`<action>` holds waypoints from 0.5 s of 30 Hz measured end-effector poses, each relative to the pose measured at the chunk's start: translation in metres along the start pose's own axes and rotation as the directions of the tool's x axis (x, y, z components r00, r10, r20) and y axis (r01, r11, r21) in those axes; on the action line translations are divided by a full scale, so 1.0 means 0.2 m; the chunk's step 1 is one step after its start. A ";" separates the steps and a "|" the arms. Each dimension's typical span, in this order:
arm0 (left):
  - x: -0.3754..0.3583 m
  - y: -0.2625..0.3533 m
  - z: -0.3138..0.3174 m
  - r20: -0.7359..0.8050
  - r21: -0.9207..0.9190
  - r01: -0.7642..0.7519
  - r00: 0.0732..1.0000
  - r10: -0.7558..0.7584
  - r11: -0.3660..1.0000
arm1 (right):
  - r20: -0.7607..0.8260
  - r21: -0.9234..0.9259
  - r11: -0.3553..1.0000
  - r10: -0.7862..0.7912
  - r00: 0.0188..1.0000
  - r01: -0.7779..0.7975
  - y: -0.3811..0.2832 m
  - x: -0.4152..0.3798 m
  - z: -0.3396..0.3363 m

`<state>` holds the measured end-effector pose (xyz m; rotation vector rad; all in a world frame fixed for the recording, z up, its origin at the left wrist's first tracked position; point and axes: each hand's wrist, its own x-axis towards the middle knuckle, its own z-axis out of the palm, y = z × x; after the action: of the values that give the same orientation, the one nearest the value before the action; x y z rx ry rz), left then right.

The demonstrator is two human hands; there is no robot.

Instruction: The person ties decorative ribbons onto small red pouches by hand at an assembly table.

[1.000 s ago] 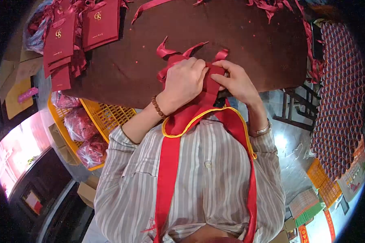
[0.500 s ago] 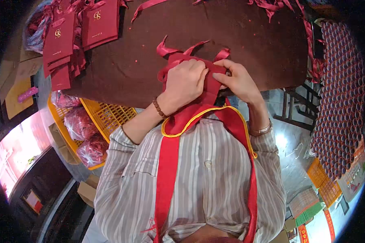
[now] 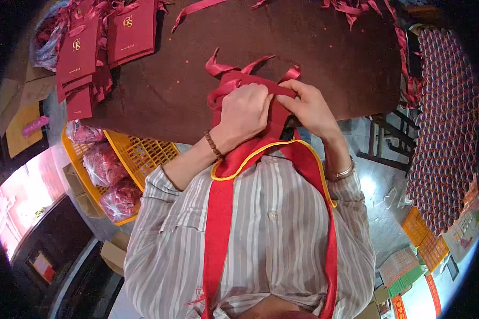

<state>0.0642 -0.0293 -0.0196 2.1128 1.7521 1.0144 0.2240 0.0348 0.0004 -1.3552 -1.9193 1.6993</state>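
A single head-worn camera looks steeply down, close over the wearer's chest, to the dark brown felt-covered table (image 3: pixel 324 58) beyond.

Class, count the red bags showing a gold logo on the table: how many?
2: one red bag at the table's far-left edge, another beside it. More lie stacked beneath, logos hidden.

Left hand (image 3: pixel 243 114) and right hand (image 3: pixel 310 106) close together (fingers curled, pinching)

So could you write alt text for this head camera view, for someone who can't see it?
Two bare hands, left hand and right hand, grip a dark red paper bag with ribbon handles at the edge of a brown table. More flat red bags lie stacked at the far left, above a yellow crate.
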 end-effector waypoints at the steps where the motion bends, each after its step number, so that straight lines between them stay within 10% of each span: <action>1: 0.00 0.00 0.00 -0.002 0.000 0.000 1.000 0.000 1.000 | -0.003 0.041 0.999 -0.014 1.000 0.014 0.02 0.00 0.01; 15: 0.02 0.01 -0.03 0.056 -0.153 0.129 0.991 -0.122 0.980 | 0.017 0.064 0.998 0.000 1.000 -0.001 0.01 -0.01 0.01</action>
<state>0.0619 -0.0277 -0.0128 1.8909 1.7011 1.0236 0.2251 0.0331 -0.0020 -1.3218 -1.8575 1.7624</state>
